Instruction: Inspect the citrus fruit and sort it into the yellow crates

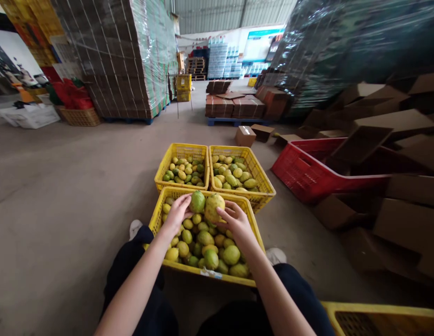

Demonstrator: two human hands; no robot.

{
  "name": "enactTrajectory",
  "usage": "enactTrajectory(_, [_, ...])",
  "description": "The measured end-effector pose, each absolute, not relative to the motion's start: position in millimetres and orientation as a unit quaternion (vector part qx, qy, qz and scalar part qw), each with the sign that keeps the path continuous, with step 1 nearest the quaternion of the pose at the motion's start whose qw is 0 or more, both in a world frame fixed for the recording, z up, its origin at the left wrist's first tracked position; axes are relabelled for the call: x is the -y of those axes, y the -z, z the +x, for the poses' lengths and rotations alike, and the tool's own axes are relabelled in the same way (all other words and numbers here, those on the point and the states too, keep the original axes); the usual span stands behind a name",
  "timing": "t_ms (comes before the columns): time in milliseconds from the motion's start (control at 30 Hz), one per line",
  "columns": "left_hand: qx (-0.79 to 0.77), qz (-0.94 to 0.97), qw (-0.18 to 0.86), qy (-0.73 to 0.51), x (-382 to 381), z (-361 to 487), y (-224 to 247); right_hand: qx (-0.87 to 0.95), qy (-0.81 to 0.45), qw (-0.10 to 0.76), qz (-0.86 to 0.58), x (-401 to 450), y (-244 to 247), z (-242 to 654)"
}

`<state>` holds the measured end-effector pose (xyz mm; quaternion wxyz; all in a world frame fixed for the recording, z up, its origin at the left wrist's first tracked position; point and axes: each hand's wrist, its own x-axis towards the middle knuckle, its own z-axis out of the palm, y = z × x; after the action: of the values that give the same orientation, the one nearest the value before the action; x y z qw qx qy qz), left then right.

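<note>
My left hand [180, 212] is closed round a green lemon [197, 201]. In my right hand [234, 218] is a larger yellow lemon [214, 207] with dark specks on its skin, the thumb lying across its near side. Both fruits are held up side by side, close together, over the nearest yellow crate [202, 275]. Loose green and yellow lemons [206, 238] fill that crate, which stands between my knees. Behind it are a left yellow crate [159, 175] and a right yellow crate [262, 186], each holding more of the same fruit.
A red crate [297, 172] with cardboard in it lies to the right, beside heaped open boxes [399, 214]. Another yellow crate [381, 310] is at my lower right. Flat cartons [234, 107] rest on a blue pallet ahead. Wrapped stacks [115, 56] rise on both sides.
</note>
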<state>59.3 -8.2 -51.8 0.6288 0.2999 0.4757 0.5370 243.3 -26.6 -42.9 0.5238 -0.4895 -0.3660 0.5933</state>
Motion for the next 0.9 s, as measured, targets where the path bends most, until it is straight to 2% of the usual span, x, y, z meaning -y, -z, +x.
enactTrajectory(600, [-0.465, 0.344, 0.650, -0.492, 18, 67, 52, 0.357, -0.647, 0.491, -0.461, 27, 46, 238])
enactTrajectory(900, [-0.428, 0.289, 0.668, -0.536, 19, 72, 55, 0.321, -0.649, 0.533, -0.438, 28, 48, 237])
